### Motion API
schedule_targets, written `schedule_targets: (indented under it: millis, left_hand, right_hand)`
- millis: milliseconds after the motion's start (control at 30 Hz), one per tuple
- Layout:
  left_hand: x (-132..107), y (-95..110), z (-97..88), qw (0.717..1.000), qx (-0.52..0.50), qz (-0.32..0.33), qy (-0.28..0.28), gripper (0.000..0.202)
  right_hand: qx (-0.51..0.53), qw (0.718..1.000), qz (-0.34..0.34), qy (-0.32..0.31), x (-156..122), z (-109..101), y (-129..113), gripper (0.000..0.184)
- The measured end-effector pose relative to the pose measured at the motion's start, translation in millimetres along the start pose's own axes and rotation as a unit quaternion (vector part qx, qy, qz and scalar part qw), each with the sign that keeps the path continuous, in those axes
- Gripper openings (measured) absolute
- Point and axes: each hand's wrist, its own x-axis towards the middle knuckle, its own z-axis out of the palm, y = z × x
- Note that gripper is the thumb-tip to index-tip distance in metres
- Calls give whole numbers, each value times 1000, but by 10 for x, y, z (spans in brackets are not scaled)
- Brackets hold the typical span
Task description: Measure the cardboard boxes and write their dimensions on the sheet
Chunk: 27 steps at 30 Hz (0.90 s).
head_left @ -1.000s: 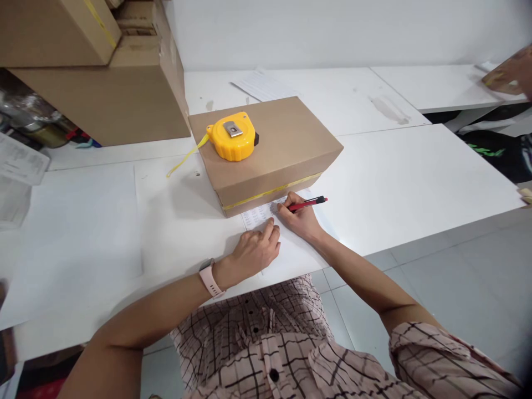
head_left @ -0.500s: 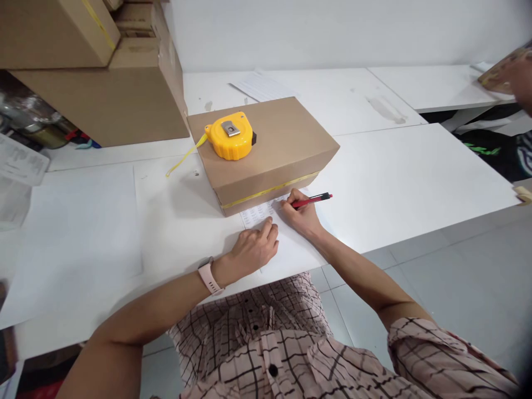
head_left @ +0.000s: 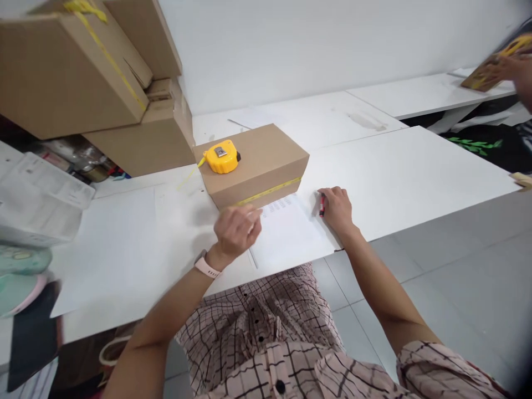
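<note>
My left hand (head_left: pixel 238 228), a pale pink watch (head_left: pixel 206 266) on its wrist, is at the lower front edge of a cardboard box (head_left: pixel 266 152). Its fingers are curled and slightly blurred; whether they hold anything is hidden. Beneath and right of it lies a white sheet of paper (head_left: pixel 286 238) with rows of small writing near the top. To the right of the paper, my right hand (head_left: pixel 337 209) rests on the table with its fingers closed around a red and black pen (head_left: pixel 321 205). On top of the box sits a yellow tape measure (head_left: pixel 222 157).
Stacked cardboard boxes (head_left: pixel 75 72) stand at the back left, beside clear plastic packaging (head_left: pixel 50 188). A large white sheet (head_left: pixel 112 249) covers part of the white table (head_left: pixel 399 183). At far right, another person's hand (head_left: pixel 509 67) is by a patterned brown object (head_left: pixel 480 77).
My right hand has moved right, off the paper, bringing the pen down beside it. My left hand has lifted and shifted left toward the box. The view has turned left.
</note>
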Motion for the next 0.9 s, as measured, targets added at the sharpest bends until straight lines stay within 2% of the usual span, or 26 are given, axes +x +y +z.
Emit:
schedule_targets:
  millis: [67,133,200,267,333,400,467,500,533,567,633,700,733,800,900]
  left_hand:
    - [243,-56,-156,992,24,-67,105,28]
    - [512,-142,-283,980,38,-129,147,49]
    - [755,-268,-356,975,20,-187,122,75]
    - [931,-405,-384,966,-23,-247,71,91]
    - [1025,-498,-398,953,-58,-294,36,93]
    - [1042,-494,-428,947,-79,-308,37,91]
    - [1007,-377,-483,944,-132,-300,46,90]
    - [980,-284,-514,937,-182,-296,39,88]
    - [951,-178,-545,924,-243,-295,20,87]
    - [926,-66,-574,905,-304,-298,-5,85]
    - [887,147,-621,864,-394,-308,-52,85]
    - [864,309,-653,842,-431,-318,-67,89]
    - [853,363,-667,836,-437,-324,-67,92]
    - [826,420,-697,828,-448,-332,-64,94]
    - [772,401,-775,813,-465,-346,-65,89]
  right_hand:
    - [-4,1000,7,16,17,47,-24,50]
    - [6,999,13,29,23,70,-51,52]
    - [27,999,25,40,14,69,-59,50]
    - [55,996,43,59,-6,48,-54,44]
    - [93,989,60,102,-28,2,-67,40]
    - [149,972,65,169,-37,-79,-138,36]
    - [244,944,51,215,-15,-212,-293,29]
    - [314,926,44,207,11,-301,-401,26]
    - [395,901,40,175,48,-405,-525,25]
    - [486,865,44,113,93,-522,-658,26]
    - [643,761,63,-50,189,-776,-922,41]
    - [717,671,68,-179,256,-1023,-1141,49]
    - [732,642,79,-213,268,-1133,-1225,49]
    - [742,615,106,-245,249,-1315,-1338,40]
    - [741,613,128,-245,210,-1503,-1393,19]
